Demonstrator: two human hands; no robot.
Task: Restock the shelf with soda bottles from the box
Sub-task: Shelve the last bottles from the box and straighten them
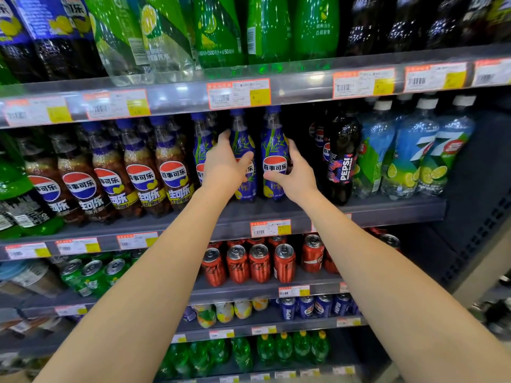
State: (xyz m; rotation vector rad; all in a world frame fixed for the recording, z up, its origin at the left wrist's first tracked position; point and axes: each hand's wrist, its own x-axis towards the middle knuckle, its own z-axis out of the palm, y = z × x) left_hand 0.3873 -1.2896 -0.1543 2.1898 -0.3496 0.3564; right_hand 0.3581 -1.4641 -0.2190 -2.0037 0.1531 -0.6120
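Toppling is the likeliest trouble from here. Both bottles are tall and narrow and stand close together near the front edge of the middle shelf (387, 211), so an uneven push or a quick release could tip one forward off the lip or into its neighbours. The left bottle (241, 139) is just beside another blue-capped bottle (199, 142), which a sideways nudge could rock. The right bottle (272, 146) has a dark gap between it and the black Pepsi bottle (341, 161), so it has room to lean that way. The caps also sit just under the price rail (239, 94) above, so lifting either bottle might catch it there. The left hand (225, 167) holds the left bottle at label height, its fingers (224, 136) curled round the far left side and the thumb across the front. The right hand (294, 175) holds the right bottle the same way, its fingers (291, 150) wrapped round the right side and the thumb under the logo. Both grips are narrow and closed on the plastic. Each bottle looks upright with its base on the shelf. The box is out of view.
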